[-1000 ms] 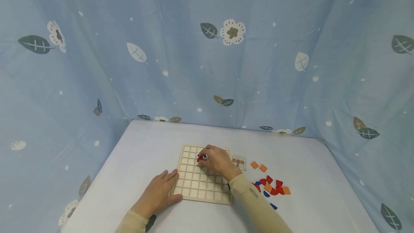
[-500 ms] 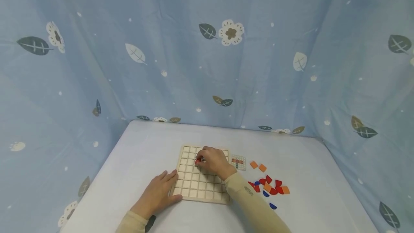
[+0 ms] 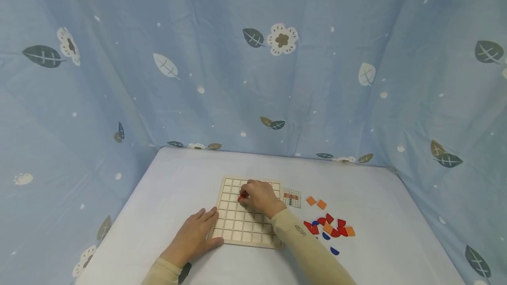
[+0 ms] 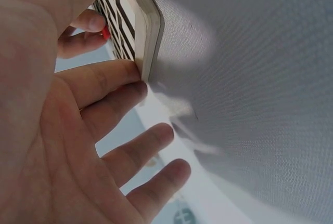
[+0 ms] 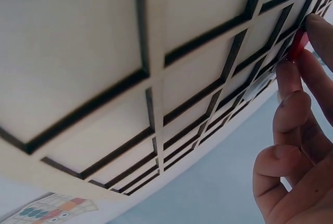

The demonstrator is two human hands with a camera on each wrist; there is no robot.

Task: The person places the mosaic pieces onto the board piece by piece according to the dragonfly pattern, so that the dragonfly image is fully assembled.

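Observation:
A wooden grid board (image 3: 237,224) lies on the white table. My left hand (image 3: 195,236) rests at its left side with fingers extended; in the left wrist view the fingertips (image 4: 136,86) are right at the board's edge. My right hand (image 3: 259,197) reaches over the upper part of the grid and pinches a small red piece (image 3: 241,197) between thumb and fingers. In the right wrist view the red piece (image 5: 298,44) stands tilted close over the grid squares. A whitish piece (image 5: 258,84) shows on the board just beside those fingers; the right hand covers that spot in the head view.
Right of the board lies a small pattern card (image 3: 292,198). Two orange squares (image 3: 310,200) sit beyond it. Farther right is a loose group of red pieces (image 3: 341,223), orange squares and blue half-rounds (image 3: 334,251). A blue patterned curtain (image 3: 222,100) surrounds the table.
My right hand has shifted slightly left and toward me with the red piece, which has turned. The white eye-like pieces seen earlier are hidden behind it. The left hand stays in place.

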